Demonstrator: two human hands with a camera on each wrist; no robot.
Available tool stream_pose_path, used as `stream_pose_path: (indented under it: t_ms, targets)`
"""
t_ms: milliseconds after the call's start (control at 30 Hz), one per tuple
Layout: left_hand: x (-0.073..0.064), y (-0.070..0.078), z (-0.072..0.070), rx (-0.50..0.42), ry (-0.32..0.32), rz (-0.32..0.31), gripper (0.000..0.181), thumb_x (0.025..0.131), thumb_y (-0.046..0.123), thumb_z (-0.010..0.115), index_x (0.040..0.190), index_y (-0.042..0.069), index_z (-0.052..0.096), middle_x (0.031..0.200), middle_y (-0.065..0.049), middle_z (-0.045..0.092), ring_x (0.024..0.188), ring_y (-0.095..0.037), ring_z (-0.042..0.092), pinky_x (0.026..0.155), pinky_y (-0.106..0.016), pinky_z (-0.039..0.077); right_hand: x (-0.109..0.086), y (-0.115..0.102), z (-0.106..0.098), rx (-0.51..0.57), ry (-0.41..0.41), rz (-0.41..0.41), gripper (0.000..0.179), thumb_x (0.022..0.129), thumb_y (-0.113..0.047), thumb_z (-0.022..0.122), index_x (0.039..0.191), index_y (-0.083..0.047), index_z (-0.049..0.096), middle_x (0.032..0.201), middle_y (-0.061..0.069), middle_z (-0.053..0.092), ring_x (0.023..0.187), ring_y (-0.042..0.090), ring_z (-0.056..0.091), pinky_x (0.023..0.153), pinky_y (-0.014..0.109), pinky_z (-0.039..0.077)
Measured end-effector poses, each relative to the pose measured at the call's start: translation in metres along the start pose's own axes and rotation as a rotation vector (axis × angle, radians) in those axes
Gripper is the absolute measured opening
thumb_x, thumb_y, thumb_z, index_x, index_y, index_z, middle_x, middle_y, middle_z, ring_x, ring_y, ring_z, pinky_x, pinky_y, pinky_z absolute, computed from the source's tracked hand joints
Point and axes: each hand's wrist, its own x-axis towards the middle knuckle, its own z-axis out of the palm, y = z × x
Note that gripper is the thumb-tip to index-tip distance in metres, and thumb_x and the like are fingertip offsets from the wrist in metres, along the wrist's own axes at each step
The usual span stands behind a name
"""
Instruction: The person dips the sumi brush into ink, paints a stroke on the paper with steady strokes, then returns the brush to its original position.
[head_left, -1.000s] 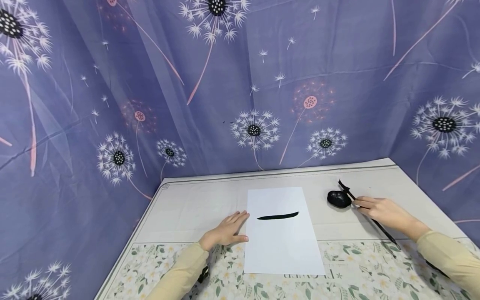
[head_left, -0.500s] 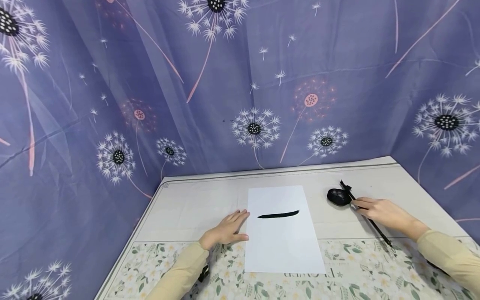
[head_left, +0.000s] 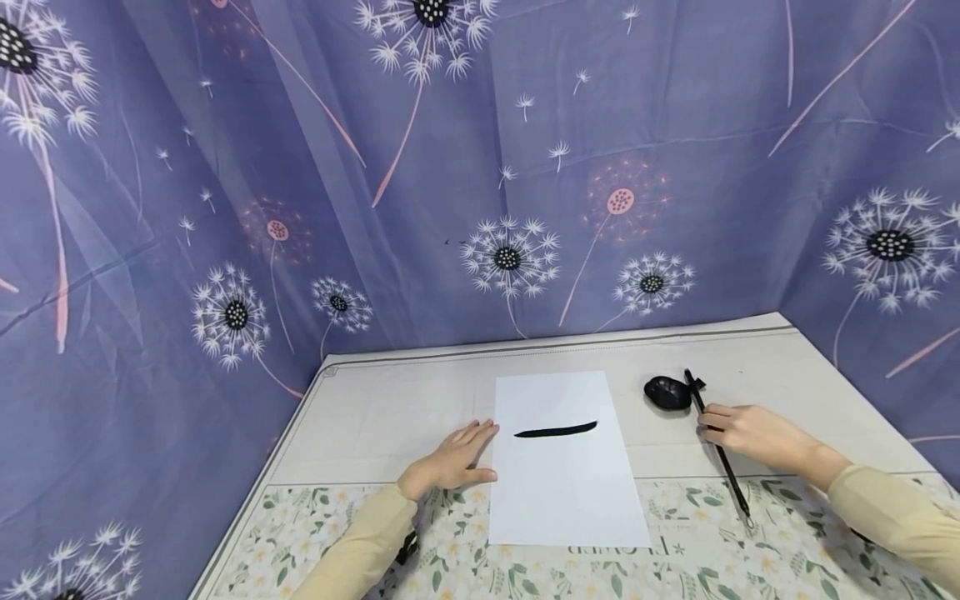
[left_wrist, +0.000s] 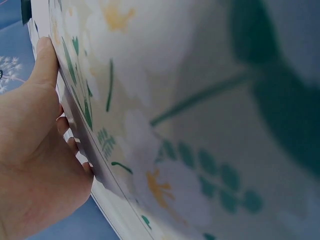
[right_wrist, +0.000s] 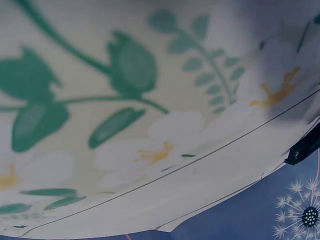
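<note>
In the head view my right hand (head_left: pixel 753 437) holds a slim black calligraphy brush (head_left: pixel 731 482) between thumb and fingers. The brush slants, its far end beside a glossy black rounded ink dish (head_left: pixel 667 393); a cord loop hangs at its near end. Whether its tip touches the dish I cannot tell. My left hand (head_left: pixel 453 458) lies with fingers spread at the left edge of a white paper sheet (head_left: pixel 566 492). One thick black stroke (head_left: pixel 557 431) crosses the sheet's upper part. The left wrist view shows that hand (left_wrist: pixel 45 125) from its thumb side.
A cream tablecloth (head_left: pixel 405 392) with a floral front part (head_left: pixel 705 550) covers the table. Purple dandelion-print curtains (head_left: pixel 420 283) stand behind and at both sides. In the right wrist view a black object (right_wrist: pixel 304 147) shows at the right edge.
My right hand has shifted slightly left and nearer, and the brush has turned, its near end swinging left. The ink dish sits slightly farther left. My left hand has stayed put.
</note>
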Motion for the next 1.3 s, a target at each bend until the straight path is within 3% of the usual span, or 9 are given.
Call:
stream_pose_path:
  t_ms: [267, 433, 533, 600, 800, 1067, 1167, 1233, 1300]
  targets:
    - [-0.001, -0.001, 0.000, -0.007, 0.006, 0.007, 0.078, 0.096, 0.043, 0.056, 0.154, 0.006, 0.019, 0.161, -0.016, 0.018, 0.149, -0.038, 0.016, 0.120, -0.054, 0.017, -0.002, 0.001, -0.002, 0.027, -0.035, 0.027, 0.038, 0.076, 0.006, 0.037, 0.080, -0.012, 0.070, 0.090, 0.002, 0.066, 0.082, 0.017, 0.060, 0.056, 0.027, 0.054]
    - [-0.002, -0.001, 0.000, -0.015, 0.006, 0.005, 0.078, 0.096, 0.042, 0.056, 0.154, 0.006, 0.019, 0.161, -0.016, 0.018, 0.149, -0.038, 0.016, 0.120, -0.055, 0.017, -0.001, 0.001, -0.002, 0.018, -0.021, 0.032, 0.062, 0.099, 0.004, 0.013, 0.079, -0.012, 0.069, 0.087, 0.000, 0.066, 0.079, 0.015, 0.060, 0.054, 0.026, 0.053]
    - [-0.002, -0.001, 0.000, -0.015, 0.005, 0.001, 0.078, 0.096, 0.042, 0.056, 0.154, 0.006, 0.019, 0.161, -0.016, 0.018, 0.149, -0.038, 0.016, 0.120, -0.055, 0.017, -0.002, -0.001, -0.001, 0.021, -0.031, 0.041, 0.076, 0.105, -0.006, -0.002, 0.080, -0.012, 0.069, 0.088, 0.000, 0.065, 0.079, 0.015, 0.060, 0.055, 0.026, 0.053]
    - [-0.002, -0.002, 0.001, -0.014, 0.000, -0.003, 0.078, 0.096, 0.043, 0.056, 0.155, 0.007, 0.018, 0.161, -0.015, 0.017, 0.149, -0.037, 0.015, 0.120, -0.054, 0.016, -0.003, -0.002, -0.002, 0.029, -0.040, 0.045, 0.067, 0.104, -0.003, 0.007, 0.082, -0.012, 0.069, 0.089, 0.001, 0.065, 0.080, 0.015, 0.061, 0.056, 0.026, 0.054]
    - [-0.002, -0.001, -0.001, -0.027, -0.007, -0.003, 0.079, 0.096, 0.043, 0.056, 0.155, 0.007, 0.018, 0.162, -0.015, 0.017, 0.149, -0.037, 0.014, 0.120, -0.055, 0.016, -0.002, -0.002, -0.003, 0.075, -0.067, 0.085, 0.034, 0.074, 0.007, 0.044, 0.087, -0.009, 0.069, 0.091, 0.003, 0.066, 0.082, 0.017, 0.062, 0.060, 0.029, 0.056]
    - [0.001, -0.002, -0.004, -0.028, 0.008, 0.009, 0.079, 0.096, 0.043, 0.056, 0.155, 0.006, 0.018, 0.161, -0.016, 0.017, 0.149, -0.038, 0.015, 0.120, -0.055, 0.017, 0.004, 0.006, -0.006, 0.106, -0.056, 0.200, 0.049, 0.053, 0.023, 0.058, 0.090, -0.007, 0.070, 0.094, 0.007, 0.066, 0.085, 0.022, 0.063, 0.063, 0.032, 0.057]
    - [0.000, -0.001, -0.003, -0.024, -0.001, -0.004, 0.080, 0.096, 0.046, 0.056, 0.155, 0.007, 0.019, 0.162, -0.015, 0.017, 0.149, -0.036, 0.016, 0.120, -0.054, 0.017, 0.005, 0.009, -0.006, 0.113, -0.018, 0.234, 0.041, 0.066, 0.020, 0.049, 0.090, -0.006, 0.070, 0.090, 0.005, 0.066, 0.082, 0.020, 0.062, 0.059, 0.029, 0.056]
    - [-0.001, 0.000, -0.004, -0.021, -0.009, -0.012, 0.080, 0.095, 0.047, 0.056, 0.154, 0.007, 0.019, 0.162, -0.015, 0.018, 0.149, -0.036, 0.016, 0.121, -0.054, 0.017, 0.006, 0.010, -0.006, 0.127, 0.014, 0.262, 0.033, 0.085, 0.009, 0.042, 0.089, -0.007, 0.070, 0.089, 0.004, 0.067, 0.080, 0.019, 0.063, 0.058, 0.028, 0.056]
    - [-0.002, 0.000, -0.004, -0.022, -0.019, -0.020, 0.081, 0.095, 0.047, 0.056, 0.154, 0.007, 0.019, 0.162, -0.015, 0.017, 0.149, -0.036, 0.016, 0.121, -0.053, 0.017, 0.007, 0.012, -0.007, 0.143, 0.047, 0.293, 0.044, 0.101, -0.007, 0.029, 0.087, -0.008, 0.070, 0.088, 0.003, 0.068, 0.078, 0.019, 0.064, 0.056, 0.029, 0.055]
